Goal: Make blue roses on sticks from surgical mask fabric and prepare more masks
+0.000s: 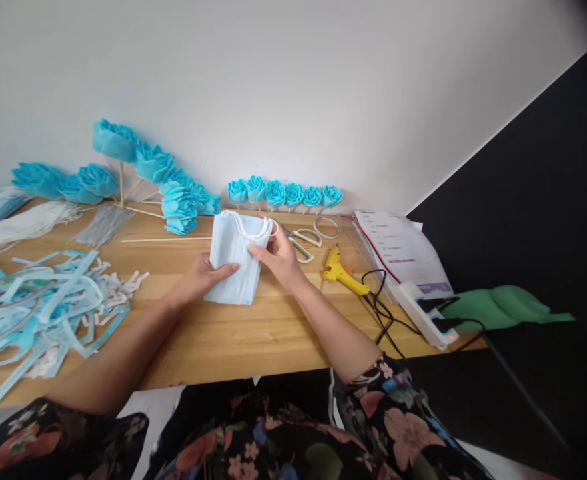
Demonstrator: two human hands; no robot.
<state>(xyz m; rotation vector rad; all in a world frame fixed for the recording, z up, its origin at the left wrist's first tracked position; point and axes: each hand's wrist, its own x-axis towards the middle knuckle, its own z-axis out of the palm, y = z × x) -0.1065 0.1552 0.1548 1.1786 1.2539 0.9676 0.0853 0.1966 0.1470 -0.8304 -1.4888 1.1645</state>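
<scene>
Pale wall (pixel 293 87) rose behind a wooden table (pixel 198 360), and above its near middle hung a light blue face mask (pixel 236 287), one or several layers thick, I could not tell. Both hands pinched it: the left hand (pixel 204 275) had its thumb on the lower left face, the right hand (pixel 279 257) its thumb near the right edge, the fingers mostly hidden behind. White ear loops (pixel 248 233) lay gathered across its far end.

Those loose loops seemed the likeliest trouble, since a shifting finger could catch one and skew the mask. Just beyond the right hand lay scissors (pixel 303 245) and a clear ring (pixel 327 227); a careless swing might have knocked the handles. Farther right, a yellow glue gun (pixel 340 270) rested with its nozzle pointing far; if hot, it could burn a passing wrist, and its looping black cord (pixel 386 313) might snag the right forearm.

Beyond the mask, small blue paper flowers (pixel 293 195) lined the wall, with larger blooms (pixel 156 167) to their left. Scraps (pixel 58 307) crowded the left side and could entangle a sleeve. At right stood a lit power strip (pixel 423 313), printed sheets (pixel 398 247), a green roll (pixel 508 308) and a black surface (pixel 538 200).
</scene>
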